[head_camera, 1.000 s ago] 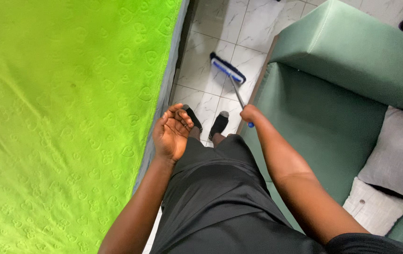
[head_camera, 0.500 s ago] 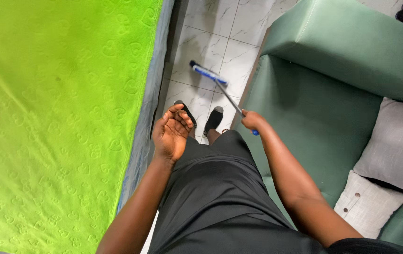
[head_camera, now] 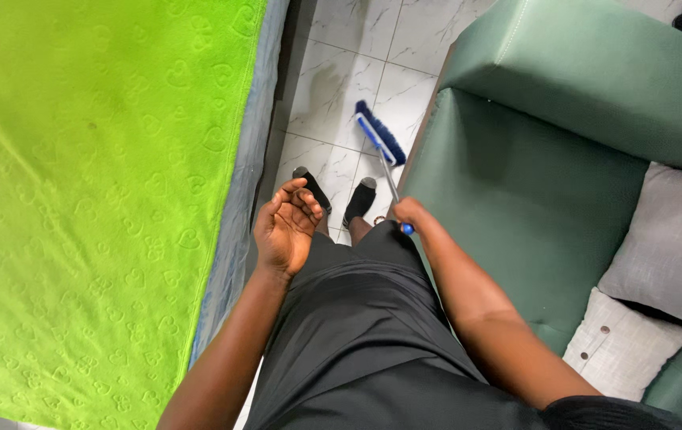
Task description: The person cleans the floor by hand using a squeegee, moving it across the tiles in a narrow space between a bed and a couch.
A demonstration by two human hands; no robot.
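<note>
My right hand (head_camera: 409,213) grips the top of a thin metal handle with a blue end cap. The handle runs down to a blue broom head (head_camera: 378,132) resting on the white marble floor tiles (head_camera: 333,80), close to the front edge of the green sofa. My left hand (head_camera: 285,227) is raised palm up in front of me, fingers loosely curled, holding nothing. Below it are my two feet in dark shoes (head_camera: 335,197), and my dark skirt fills the lower middle.
A bed with a bright green heart-embossed cover (head_camera: 94,199) fills the left side. A green sofa (head_camera: 540,175) stands on the right with a grey cushion (head_camera: 671,243) and a white buttoned cushion (head_camera: 623,354). Only a narrow strip of floor lies between them.
The broom head has swung right and turned, from the middle of the aisle toward the sofa's base. My right hand drew slightly nearer to my body. My left hand has hardly moved.
</note>
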